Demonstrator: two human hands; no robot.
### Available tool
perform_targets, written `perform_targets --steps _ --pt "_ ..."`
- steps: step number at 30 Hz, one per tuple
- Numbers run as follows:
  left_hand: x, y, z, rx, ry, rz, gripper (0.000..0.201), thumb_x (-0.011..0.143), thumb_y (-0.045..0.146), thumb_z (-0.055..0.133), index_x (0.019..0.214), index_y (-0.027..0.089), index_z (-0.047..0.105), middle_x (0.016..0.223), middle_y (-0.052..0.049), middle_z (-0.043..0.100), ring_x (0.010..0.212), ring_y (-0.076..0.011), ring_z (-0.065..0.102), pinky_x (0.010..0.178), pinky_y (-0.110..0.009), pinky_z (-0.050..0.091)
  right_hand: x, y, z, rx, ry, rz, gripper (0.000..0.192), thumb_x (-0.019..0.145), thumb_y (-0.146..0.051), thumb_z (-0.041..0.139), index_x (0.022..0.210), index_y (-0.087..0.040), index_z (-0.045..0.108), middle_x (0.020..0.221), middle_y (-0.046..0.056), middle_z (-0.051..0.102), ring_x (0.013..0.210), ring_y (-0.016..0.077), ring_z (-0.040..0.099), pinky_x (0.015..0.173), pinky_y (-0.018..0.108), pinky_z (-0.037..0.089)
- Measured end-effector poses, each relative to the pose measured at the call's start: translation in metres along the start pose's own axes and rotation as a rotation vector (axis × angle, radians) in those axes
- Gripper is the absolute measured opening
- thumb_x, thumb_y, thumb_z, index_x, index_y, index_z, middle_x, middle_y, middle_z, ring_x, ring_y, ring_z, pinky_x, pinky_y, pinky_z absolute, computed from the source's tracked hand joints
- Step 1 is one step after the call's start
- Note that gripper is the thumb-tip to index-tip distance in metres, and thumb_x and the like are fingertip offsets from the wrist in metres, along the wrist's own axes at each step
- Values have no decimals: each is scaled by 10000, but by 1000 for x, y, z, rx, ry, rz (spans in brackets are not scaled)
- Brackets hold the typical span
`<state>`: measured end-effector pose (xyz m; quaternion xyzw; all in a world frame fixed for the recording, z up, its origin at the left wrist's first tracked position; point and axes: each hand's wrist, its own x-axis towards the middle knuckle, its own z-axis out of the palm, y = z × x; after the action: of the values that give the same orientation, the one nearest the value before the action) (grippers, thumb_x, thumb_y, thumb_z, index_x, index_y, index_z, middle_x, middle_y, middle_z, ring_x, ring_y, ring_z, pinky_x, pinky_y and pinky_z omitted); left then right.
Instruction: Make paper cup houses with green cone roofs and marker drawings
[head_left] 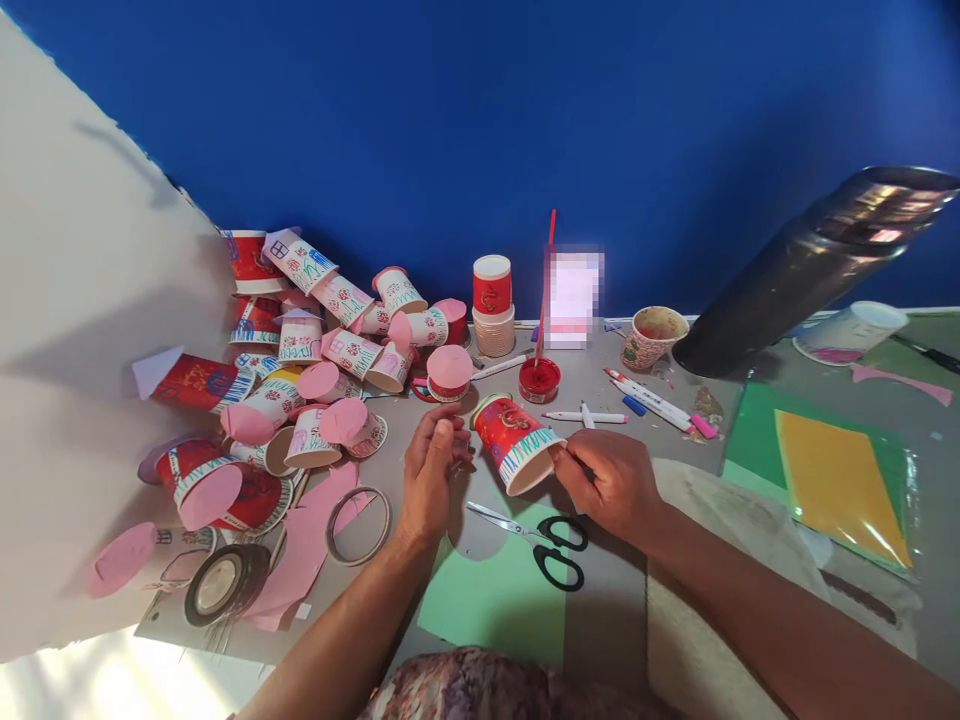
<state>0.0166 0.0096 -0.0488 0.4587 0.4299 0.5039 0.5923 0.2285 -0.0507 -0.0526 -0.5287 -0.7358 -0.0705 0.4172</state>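
Two hands, right hand (611, 480) tilting empty red paper cup (516, 440), left hand (433, 462) beside

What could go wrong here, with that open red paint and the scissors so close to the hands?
The right hand holds the red cup just in front of the open paint pot; a nudge might tip its upright brush. The scissors lie open near both wrists. The left hand could topple the piled cups.

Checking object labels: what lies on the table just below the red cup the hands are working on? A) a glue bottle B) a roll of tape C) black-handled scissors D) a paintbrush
C: the black-handled scissors lie on the table just below the red cup, between the left hand and right hand.
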Motion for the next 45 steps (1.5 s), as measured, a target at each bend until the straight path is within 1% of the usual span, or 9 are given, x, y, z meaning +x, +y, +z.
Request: perform_targets --steps 3,7,9,18,22,26,34,40,45 --pt "1 6 3 -105 -24 6 516 892 660 613 1121 210 720 1186 -94 685 1049 -216 660 822 -306 557 -1 -8 -1 34 -16 -32 407 980 -190 501 581 -239 435 498 -31 479 489 136 426 555 315 280" --pt "-2 10 10 -322 -125 -199 615 881 703 595 1150 167 732 1247 -143 700 1102 -299 679 913 -411 564 -1 -16 -1 77 -36 -59 405 968 -174 508 575 -232 429 492 -36 463 482 124 399 558 311 277" --pt "-3 10 12 -356 -144 -247 652 865 719 607 1161 152 733 1241 -159 712 1079 -314 693 921 -436 567 -2 -18 -1 76 -40 -52 404 960 -169 515 571 -230 426 486 -39 448 480 123 379 556 312 266" --pt "-8 7 14 -296 -206 -219 650 855 696 650 1218 161 713 1120 -126 750 1031 -297 721 930 -421 566 -3 -18 3 58 -55 40 410 933 -166 527 554 -232 386 474 -45 412 479 121 326 550 312 234" --pt "-10 5 13 -255 -219 -201 650 879 690 624 1279 181 679 1155 -117 731 1039 -283 710 926 -411 564 -3 -19 3 68 -58 74 410 917 -155 532 551 -233 364 470 -48 396 481 121 306 549 311 220" --pt "-10 5 13 -241 -218 -182 639 879 683 630 1263 175 685 1173 -118 722 1065 -282 694 942 -405 554 -3 -20 3 102 -74 112 402 909 -158 524 558 -232 343 474 -48 387 491 121 288 554 314 210" --pt "-10 5 12 -232 -195 -187 669 876 703 617 1258 158 694 1156 -129 738 1083 -291 697 948 -400 549 1 -25 3 247 -134 317 400 891 -264 501 542 -234 310 462 -35 380 484 122 295 552 323 193" --pt "-4 8 12 -348 -126 -201 622 912 688 573 1268 191 687 1335 -133 686 1122 -270 696 921 -368 566 5 -16 2 476 -224 593 441 969 -366 428 543 -253 408 417 -36 482 375 110 419 425 240 314" --pt "-3 14 13 -434 -139 -253 588 966 640 516 1260 160 688 1306 -150 704 1149 -277 697 957 -390 568 6 -13 0 582 -280 676 447 957 -413 439 539 -256 437 417 -33 514 371 113 434 402 231 356"
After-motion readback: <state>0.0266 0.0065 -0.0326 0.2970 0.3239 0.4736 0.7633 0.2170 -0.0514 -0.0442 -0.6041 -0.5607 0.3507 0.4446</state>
